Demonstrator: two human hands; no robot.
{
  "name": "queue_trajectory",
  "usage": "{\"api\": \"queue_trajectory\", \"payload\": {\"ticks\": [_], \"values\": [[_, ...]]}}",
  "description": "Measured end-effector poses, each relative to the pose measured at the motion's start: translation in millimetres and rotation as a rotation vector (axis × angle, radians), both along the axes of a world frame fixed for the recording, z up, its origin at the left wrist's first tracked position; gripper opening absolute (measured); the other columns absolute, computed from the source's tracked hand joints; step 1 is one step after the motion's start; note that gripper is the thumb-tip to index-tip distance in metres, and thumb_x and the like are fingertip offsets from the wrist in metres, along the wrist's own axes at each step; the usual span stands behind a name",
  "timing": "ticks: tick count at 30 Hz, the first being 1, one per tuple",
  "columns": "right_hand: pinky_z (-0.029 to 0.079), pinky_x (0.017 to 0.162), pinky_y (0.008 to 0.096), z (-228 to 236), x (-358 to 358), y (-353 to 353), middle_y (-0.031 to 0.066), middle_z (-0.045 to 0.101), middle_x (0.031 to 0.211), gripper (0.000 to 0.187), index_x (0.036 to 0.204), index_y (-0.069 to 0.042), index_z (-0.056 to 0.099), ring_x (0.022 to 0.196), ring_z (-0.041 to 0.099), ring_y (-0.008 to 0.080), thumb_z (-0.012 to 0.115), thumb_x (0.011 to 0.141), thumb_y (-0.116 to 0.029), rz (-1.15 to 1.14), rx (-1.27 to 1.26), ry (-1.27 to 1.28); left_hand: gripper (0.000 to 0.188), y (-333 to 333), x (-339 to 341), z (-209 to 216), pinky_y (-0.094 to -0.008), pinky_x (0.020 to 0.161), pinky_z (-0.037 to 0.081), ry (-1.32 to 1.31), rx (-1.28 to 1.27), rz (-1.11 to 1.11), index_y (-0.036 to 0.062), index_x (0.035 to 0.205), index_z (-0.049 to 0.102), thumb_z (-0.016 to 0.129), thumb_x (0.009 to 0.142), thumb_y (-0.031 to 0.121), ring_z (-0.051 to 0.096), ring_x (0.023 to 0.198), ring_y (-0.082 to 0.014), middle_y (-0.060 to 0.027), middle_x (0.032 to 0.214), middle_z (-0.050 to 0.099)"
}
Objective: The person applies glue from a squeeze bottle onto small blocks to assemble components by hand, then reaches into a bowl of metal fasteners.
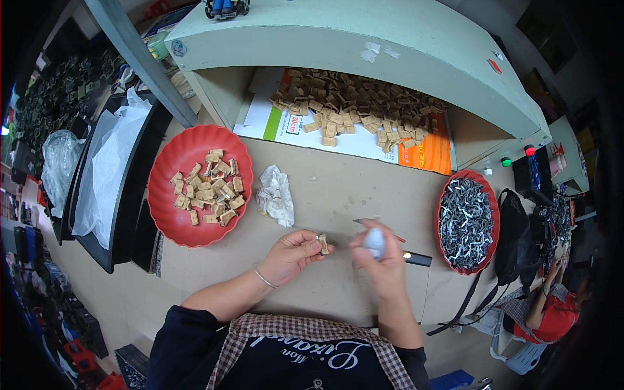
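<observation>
My left hand (300, 251) pinches a small tan block-like part (323, 244) between thumb and fingertips, above the middle of the worktop. Just right of it, my right hand (383, 260) is wrapped round a pale bluish-white, rounded object (375, 242), perhaps a small squeeze bottle. Its lower end is hidden in my palm. Beside the right hand lies a black and silver pen-like tool (417, 259). A thin dark tip shows behind the fingers, and what it belongs to is unclear.
A red scalloped bowl (162, 224) with tan parts stands at left, near a crumpled white cloth (275, 197). Many tan parts (351, 101) lie on cardboard under the shelf (364, 39). At right, another red bowl (495, 227) holds dark metal clips. A person (552, 312) sits far right.
</observation>
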State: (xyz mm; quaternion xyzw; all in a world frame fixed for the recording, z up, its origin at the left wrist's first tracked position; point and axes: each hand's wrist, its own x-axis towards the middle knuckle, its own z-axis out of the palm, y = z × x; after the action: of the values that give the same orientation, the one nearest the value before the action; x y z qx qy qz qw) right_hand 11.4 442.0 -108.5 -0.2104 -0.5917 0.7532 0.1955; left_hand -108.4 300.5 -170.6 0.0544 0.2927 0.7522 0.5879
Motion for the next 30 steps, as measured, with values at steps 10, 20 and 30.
{"api": "queue_trajectory", "payload": {"ticks": [10,20,30], "values": [[0.045,0.059,0.0210,-15.4,-14.7,-15.5,0.0058,0.054,0.085,0.038,0.113,-0.001,0.041,0.073,0.053,0.0096,0.055,0.077,0.000,-0.043,-0.159,-0.053,0.014,1.8,2.7,1.9,-0.0268,0.078,0.043,0.110,-0.022,0.017,0.0018,0.092,0.056,0.051,0.083,0.012,0.055,0.087,-0.0145,-0.0065,0.090,0.058],[0.048,0.052,0.0218,15.1,23.1,12.9,0.0152,0.055,0.089,0.032,0.109,0.001,0.038,0.066,0.056,0.0136,0.050,0.080,-0.003,-0.091,-0.057,0.068,0.013,1.1,-0.9,-2.1,-0.0279,0.081,0.043,-0.053,-0.012,0.106,0.0044,0.092,0.055,0.049,0.084,0.012,0.054,0.093,-0.0183,-0.0064,0.090,0.058],[0.049,0.055,0.0223,-11.9,0.8,-10.2,0.0128,0.051,0.090,0.023,0.099,0.000,0.042,0.073,0.055,0.0138,0.054,0.079,-0.005,-0.061,-0.014,0.151,0.014,2.4,-0.9,-11.3,-0.0281,0.082,0.042,-0.038,0.071,0.138,0.0035,0.094,0.056,0.049,0.084,0.011,0.054,0.094,-0.0190,-0.0085,0.093,0.058]]}}
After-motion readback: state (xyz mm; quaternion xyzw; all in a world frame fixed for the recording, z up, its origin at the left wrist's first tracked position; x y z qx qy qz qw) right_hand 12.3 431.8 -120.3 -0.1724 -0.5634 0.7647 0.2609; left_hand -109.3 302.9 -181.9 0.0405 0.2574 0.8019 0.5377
